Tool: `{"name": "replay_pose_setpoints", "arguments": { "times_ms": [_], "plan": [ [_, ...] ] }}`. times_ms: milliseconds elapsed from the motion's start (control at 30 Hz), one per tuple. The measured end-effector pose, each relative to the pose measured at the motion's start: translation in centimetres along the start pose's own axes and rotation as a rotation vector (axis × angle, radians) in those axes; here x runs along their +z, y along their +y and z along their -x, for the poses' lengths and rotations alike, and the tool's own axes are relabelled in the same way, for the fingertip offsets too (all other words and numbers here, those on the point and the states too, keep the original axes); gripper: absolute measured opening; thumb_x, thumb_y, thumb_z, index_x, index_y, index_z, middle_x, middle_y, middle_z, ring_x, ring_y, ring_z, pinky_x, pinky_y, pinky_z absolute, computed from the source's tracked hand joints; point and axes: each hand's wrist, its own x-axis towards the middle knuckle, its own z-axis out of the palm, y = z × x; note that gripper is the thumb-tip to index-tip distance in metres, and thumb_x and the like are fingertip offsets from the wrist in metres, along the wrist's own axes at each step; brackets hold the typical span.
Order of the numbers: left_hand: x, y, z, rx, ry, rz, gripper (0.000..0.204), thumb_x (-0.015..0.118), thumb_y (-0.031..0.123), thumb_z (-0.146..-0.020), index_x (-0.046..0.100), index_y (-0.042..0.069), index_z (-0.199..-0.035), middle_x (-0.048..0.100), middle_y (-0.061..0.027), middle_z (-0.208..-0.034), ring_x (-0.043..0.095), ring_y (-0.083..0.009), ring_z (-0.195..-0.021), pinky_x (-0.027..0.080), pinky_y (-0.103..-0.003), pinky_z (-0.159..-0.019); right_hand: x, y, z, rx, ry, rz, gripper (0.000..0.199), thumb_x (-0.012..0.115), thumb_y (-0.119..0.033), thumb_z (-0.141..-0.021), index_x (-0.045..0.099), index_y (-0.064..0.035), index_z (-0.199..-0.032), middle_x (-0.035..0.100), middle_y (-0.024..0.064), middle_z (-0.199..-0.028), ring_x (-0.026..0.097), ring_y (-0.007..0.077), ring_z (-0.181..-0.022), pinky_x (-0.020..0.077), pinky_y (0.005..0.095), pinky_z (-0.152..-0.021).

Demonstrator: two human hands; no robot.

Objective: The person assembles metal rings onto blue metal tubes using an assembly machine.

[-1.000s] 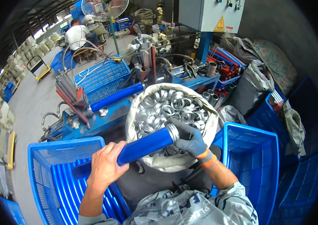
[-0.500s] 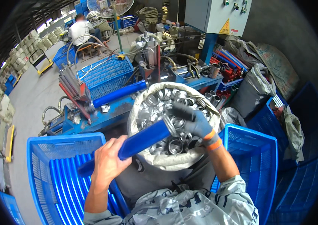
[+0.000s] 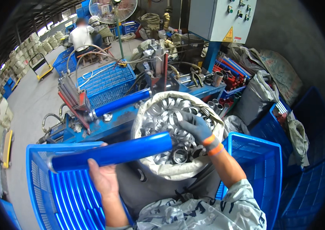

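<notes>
A shiny blue tube [image 3: 131, 148] lies level across my left hand [image 3: 105, 178], which is bare. The thumb rests on the tube's near side and fingertips show beyond its far side. A silvery rim caps the tube's left end; none shows at the right end. My right hand [image 3: 196, 127], in a dark glove with orange wrist bands, is over an open sack [image 3: 177, 173] of metal rings. Its fingertips pinch one thin metal ring [image 3: 175, 116]. Below the tube, a blue crate [image 3: 32, 184] holds several similar blue tubes.
Another blue crate [image 3: 254, 142] stands at my right. Beyond the sack runs a blue machine bench [image 3: 122, 119] with another blue tube [image 3: 122, 102] across it. A control box [image 3: 220, 23] hangs above. A person [image 3: 81, 38] sits at the far left near a fan [image 3: 112, 9].
My left hand has turned the tube, so its rimmed end now points left instead of right. My right hand has drawn back from the tube's end and now pinches a metal ring.
</notes>
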Motion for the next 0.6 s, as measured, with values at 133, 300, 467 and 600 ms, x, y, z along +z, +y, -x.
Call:
{"name": "replay_pose_setpoints", "arguments": {
  "times_ms": [133, 300, 467, 600],
  "plan": [
    [2.5, -4.0, 0.0, -0.067, 0.012, 0.139, 0.068, 0.068, 0.052, -0.118, 0.057, 0.002, -0.163, 0.073, -0.0229, -0.154, 0.076, -0.0332, -0.136, 0.068, -0.049, -0.11, 3.8, -2.7, 3.9, -0.065, -0.048, -0.268, 0.037, 0.079, -0.011, -0.108, 0.071, 0.0009, -0.142, 0.076, 0.0075, -0.141, 0.073, 0.0153, -0.126, 0.0594, 0.038, -0.114],
    [2.5, -4.9, 0.4, -0.056, 0.054, 0.155, 0.053, 0.067, 0.044, -0.12, 0.064, 0.006, -0.157, 0.076, -0.019, -0.15, 0.079, -0.0325, -0.131, 0.071, -0.049, -0.104, 5.4, -3.1, 5.1, -0.155, 0.019, -0.205, 0.051, 0.08, -0.001, -0.104, 0.067, -0.0012, -0.154, 0.075, 0.0075, -0.145, 0.072, 0.0163, -0.13, 0.0586, 0.036, -0.113],
    [2.6, -4.4, 0.6, -0.027, 0.042, 0.136, 0.055, 0.074, 0.042, -0.117, 0.065, 0.006, -0.156, 0.077, -0.0203, -0.147, 0.079, -0.0355, -0.13, 0.073, -0.05, -0.1, 5.5, -3.2, 5.4, -0.096, 0.04, -0.164, 0.063, 0.084, -0.002, -0.103, 0.063, 0.0014, -0.163, 0.078, 0.0071, -0.141, 0.073, 0.0151, -0.127, 0.0595, 0.0336, -0.111],
    [3.0, -4.3, 0.5, -0.017, 0.032, 0.099, 0.062, 0.077, 0.047, -0.114, 0.064, 0.001, -0.154, 0.077, -0.0198, -0.147, 0.079, -0.0324, -0.129, 0.07, -0.05, -0.107, 5.2, -3.5, 5.1, -0.089, 0.064, -0.076, 0.061, 0.084, -0.001, -0.102, 0.066, 0.0013, -0.16, 0.078, 0.0047, -0.136, 0.073, 0.0134, -0.124, 0.0593, 0.0333, -0.109]
  ]
}}
